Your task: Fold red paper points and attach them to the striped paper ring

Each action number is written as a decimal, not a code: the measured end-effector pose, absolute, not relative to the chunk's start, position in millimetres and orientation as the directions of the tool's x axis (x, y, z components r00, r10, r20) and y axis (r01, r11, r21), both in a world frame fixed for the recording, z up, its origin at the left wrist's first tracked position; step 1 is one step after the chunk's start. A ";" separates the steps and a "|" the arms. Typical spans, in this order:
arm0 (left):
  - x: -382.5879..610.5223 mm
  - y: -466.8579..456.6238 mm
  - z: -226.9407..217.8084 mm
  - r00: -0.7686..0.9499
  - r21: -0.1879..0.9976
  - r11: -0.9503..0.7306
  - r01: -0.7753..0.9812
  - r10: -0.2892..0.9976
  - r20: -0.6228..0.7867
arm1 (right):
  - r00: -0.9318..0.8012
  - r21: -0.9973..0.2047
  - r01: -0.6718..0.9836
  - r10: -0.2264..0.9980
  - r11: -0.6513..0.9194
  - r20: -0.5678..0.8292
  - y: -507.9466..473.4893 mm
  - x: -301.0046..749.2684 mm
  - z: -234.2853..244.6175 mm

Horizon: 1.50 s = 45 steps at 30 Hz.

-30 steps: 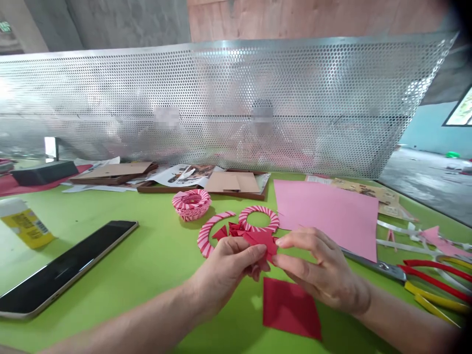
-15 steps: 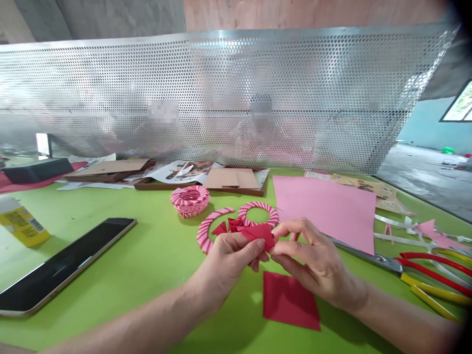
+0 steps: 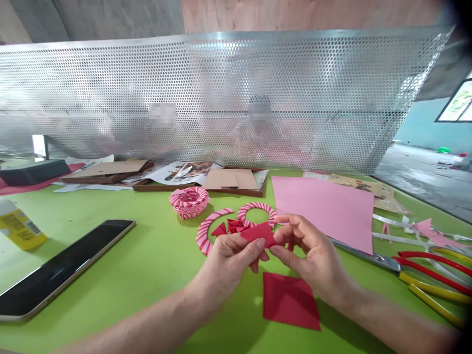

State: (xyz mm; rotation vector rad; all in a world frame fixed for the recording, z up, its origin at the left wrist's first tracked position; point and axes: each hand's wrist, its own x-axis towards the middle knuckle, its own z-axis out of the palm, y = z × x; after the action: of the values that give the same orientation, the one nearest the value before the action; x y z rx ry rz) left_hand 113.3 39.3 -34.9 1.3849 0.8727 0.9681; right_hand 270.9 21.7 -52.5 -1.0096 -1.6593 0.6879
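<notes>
- Nearest, a flat red paper square (image 3: 289,301) lies on the green surface (image 3: 147,255), at 6 o'clock from the hands.
- The left hand (image 3: 230,260) and right hand (image 3: 313,255) meet above it. Both pinch one small folded red paper piece (image 3: 260,232) between thumb and fingertips, holding it off the surface.
- At 9 o'clock lies a dark tablet (image 3: 62,268); at 3 o'clock, scissors (image 3: 387,263).
- At 12 o'clock, just past the hands, are loose red folded bits (image 3: 234,226), a pink-and-white striped ring (image 3: 257,211) and a striped arc (image 3: 206,231).
- Beyond them, a striped basket (image 3: 189,201) sits at 11 o'clock and a pink sheet (image 3: 324,209) at 1 o'clock.
- Farthest, a perforated metal screen (image 3: 221,98) spans the back.
</notes>
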 end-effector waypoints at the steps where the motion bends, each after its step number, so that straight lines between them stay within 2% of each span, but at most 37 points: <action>1: 113.8 39.0 -34.1 0.370 0.998 -0.052 -0.031 0.927 0.060 | -0.113 -0.830 0.286 0.877 0.479 0.467 22.1 271.3 -52.9; 8: 116.2 39.0 -34.7 0.340 0.997 -0.077 -0.018 0.937 0.079 | -0.113 -0.835 0.290 0.883 0.467 0.455 20.7 270.8 -51.8; 18: 112.6 41.6 -34.5 0.388 0.999 -0.043 -0.024 0.920 0.050 | -0.202 -0.913 0.224 0.932 0.342 0.300 22.0 275.2 -44.3; 26: 109.9 44.0 -30.8 0.379 0.998 -0.056 0.039 0.925 0.037 | -0.281 -0.919 0.240 0.928 0.313 0.243 23.5 277.8 -43.5; 30: 107.8 47.5 -31.7 0.365 0.996 0.043 -0.080 0.931 -0.011 | -0.263 -0.930 0.161 0.923 0.330 0.282 26.6 280.8 -46.2; 34: 106.4 49.6 -34.9 0.379 0.977 0.106 -0.183 0.925 -0.029 | -0.249 -0.944 0.135 0.932 0.302 0.262 26.1 280.9 -48.5; 39: 107.3 48.8 -38.5 0.388 0.969 0.131 -0.208 0.921 -0.041 | -0.301 -0.939 0.180 0.925 0.295 0.233 22.4 274.1 -49.3; 45: 109.0 47.8 -39.5 0.423 0.980 0.088 -0.179 0.906 -0.004 | -0.271 -0.926 0.174 0.920 0.335 0.283 22.4 272.2 -50.5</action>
State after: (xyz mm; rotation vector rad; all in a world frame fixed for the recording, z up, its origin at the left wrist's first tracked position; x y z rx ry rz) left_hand 109.0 47.8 -39.5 1.2091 0.7742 0.9411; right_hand 272.2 22.4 -50.5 -0.9920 -1.6839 1.0223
